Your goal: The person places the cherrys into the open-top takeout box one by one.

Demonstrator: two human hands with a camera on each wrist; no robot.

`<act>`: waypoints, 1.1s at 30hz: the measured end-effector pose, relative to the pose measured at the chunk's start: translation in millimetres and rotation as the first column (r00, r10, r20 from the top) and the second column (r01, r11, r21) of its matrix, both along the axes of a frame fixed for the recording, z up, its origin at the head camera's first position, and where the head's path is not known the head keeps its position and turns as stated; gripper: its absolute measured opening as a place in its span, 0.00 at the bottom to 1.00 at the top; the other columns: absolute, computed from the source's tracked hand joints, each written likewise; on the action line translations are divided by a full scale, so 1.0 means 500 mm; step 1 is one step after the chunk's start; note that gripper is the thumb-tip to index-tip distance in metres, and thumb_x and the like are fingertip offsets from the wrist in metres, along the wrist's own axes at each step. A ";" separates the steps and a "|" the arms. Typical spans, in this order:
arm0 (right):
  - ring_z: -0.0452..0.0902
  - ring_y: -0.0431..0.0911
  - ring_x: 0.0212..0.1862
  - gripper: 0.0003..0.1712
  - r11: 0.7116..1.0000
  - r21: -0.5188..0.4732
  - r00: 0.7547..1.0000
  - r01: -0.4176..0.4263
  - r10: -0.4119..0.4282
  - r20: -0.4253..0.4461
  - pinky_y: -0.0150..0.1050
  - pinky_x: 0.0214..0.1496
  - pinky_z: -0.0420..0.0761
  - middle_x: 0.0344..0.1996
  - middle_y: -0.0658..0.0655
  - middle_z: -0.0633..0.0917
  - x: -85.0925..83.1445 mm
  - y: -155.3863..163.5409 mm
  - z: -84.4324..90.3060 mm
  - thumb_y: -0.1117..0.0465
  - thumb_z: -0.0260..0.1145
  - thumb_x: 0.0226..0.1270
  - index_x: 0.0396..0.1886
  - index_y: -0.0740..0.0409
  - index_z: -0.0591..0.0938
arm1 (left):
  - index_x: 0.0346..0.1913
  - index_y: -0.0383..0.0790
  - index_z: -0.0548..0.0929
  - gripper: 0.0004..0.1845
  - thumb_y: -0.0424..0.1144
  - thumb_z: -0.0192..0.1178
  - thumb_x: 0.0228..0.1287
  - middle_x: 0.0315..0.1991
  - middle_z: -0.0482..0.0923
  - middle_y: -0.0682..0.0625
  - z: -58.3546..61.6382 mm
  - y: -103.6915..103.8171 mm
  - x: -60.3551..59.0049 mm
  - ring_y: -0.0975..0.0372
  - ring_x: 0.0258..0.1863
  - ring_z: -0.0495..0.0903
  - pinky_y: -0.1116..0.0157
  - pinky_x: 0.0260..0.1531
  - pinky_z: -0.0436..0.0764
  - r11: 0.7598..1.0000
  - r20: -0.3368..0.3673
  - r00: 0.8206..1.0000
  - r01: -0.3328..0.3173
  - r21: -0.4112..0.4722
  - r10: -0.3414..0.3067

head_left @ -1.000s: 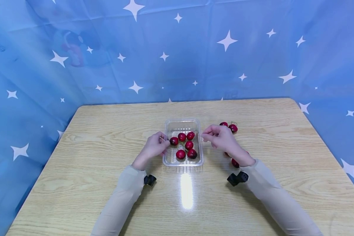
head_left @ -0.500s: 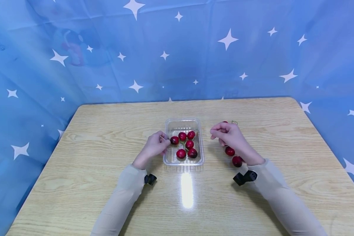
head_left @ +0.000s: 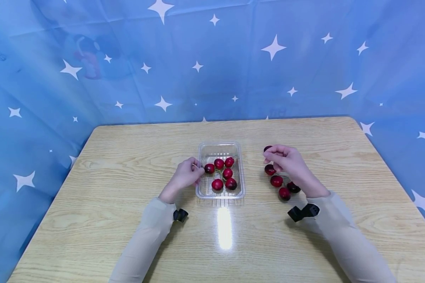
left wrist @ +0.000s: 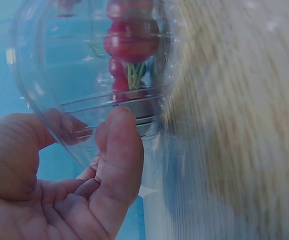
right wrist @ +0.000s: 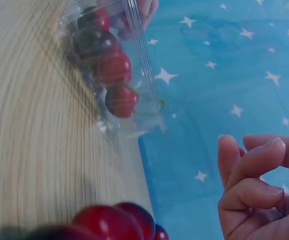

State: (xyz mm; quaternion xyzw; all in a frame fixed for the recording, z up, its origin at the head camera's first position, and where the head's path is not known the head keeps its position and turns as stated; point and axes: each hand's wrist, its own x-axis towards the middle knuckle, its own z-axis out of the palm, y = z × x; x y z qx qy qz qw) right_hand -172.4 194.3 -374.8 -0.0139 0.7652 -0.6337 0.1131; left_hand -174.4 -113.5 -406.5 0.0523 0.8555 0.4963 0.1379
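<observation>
So the left hand is pinching the left wall of the clear plastic tray, thumb and fingers curled on its rim, and six cherries sit inside it. Right of the tray, the right hand hovers over the loose cherries on the wooden table with its fingers curled in; can't tell if it's actually got one

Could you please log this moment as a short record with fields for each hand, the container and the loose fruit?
left hand: grips the left rim of the clear plastic tray
right hand: fingers curled above the loose red cherries, holding nothing visible
tray contents: six red cherries
loose fruit: about five on the light wooden table, right of the tray
</observation>
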 end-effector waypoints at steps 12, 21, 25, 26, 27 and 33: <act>0.63 0.37 0.15 0.05 0.998 -0.059 0.999 0.035 -0.034 0.024 0.31 0.17 0.61 0.23 0.46 0.83 0.005 0.059 -0.016 0.59 0.62 0.65 0.30 0.54 0.79 | 0.38 0.33 0.72 0.04 0.30 0.54 0.62 0.17 0.70 0.50 -0.002 0.000 -0.001 0.63 0.13 0.74 0.63 0.20 0.81 1.000 0.009 1.000 -0.010 -0.001 0.010; 0.64 0.37 0.16 0.05 1.000 0.013 0.999 0.010 -0.011 0.035 0.28 0.18 0.63 0.24 0.45 0.82 0.010 0.094 -0.032 0.60 0.61 0.67 0.34 0.57 0.78 | 0.38 0.33 0.72 0.04 0.30 0.53 0.61 0.17 0.71 0.50 -0.005 -0.002 -0.001 0.64 0.13 0.74 0.64 0.19 0.81 1.000 -0.002 1.000 -0.008 -0.001 0.008; 0.65 0.35 0.17 0.04 0.997 0.075 0.999 -0.007 0.003 0.046 0.28 0.19 0.67 0.24 0.45 0.83 0.014 0.112 -0.045 0.60 0.61 0.66 0.35 0.56 0.79 | 0.38 0.33 0.72 0.04 0.30 0.53 0.61 0.17 0.71 0.50 -0.005 -0.002 -0.002 0.63 0.13 0.74 0.64 0.19 0.81 1.000 -0.006 1.000 -0.004 0.000 0.004; 0.65 0.35 0.17 0.04 0.997 0.082 0.999 -0.006 0.002 0.047 0.27 0.19 0.67 0.24 0.45 0.83 0.015 0.116 -0.048 0.60 0.61 0.66 0.35 0.56 0.79 | 0.37 0.33 0.72 0.04 0.30 0.53 0.61 0.16 0.71 0.50 -0.005 -0.002 -0.002 0.63 0.13 0.74 0.64 0.19 0.81 1.000 -0.007 1.000 -0.003 -0.001 0.003; 0.65 0.35 0.17 0.04 0.996 0.091 0.999 -0.005 0.000 0.048 0.27 0.19 0.68 0.24 0.45 0.83 0.016 0.120 -0.051 0.60 0.62 0.66 0.35 0.57 0.79 | 0.37 0.33 0.72 0.04 0.30 0.53 0.61 0.16 0.71 0.51 -0.005 -0.002 -0.002 0.63 0.13 0.74 0.64 0.19 0.81 1.000 -0.008 1.000 -0.003 -0.001 0.003; 0.66 0.36 0.18 0.11 0.981 0.193 0.998 -0.032 0.019 0.067 0.29 0.19 0.70 0.21 0.44 0.80 0.020 0.142 -0.064 0.60 0.64 0.63 0.38 0.64 0.77 | 0.37 0.33 0.72 0.04 0.30 0.53 0.61 0.16 0.70 0.51 -0.003 -0.001 -0.001 0.63 0.13 0.74 0.63 0.19 0.81 1.000 -0.009 1.000 -0.005 -0.005 0.005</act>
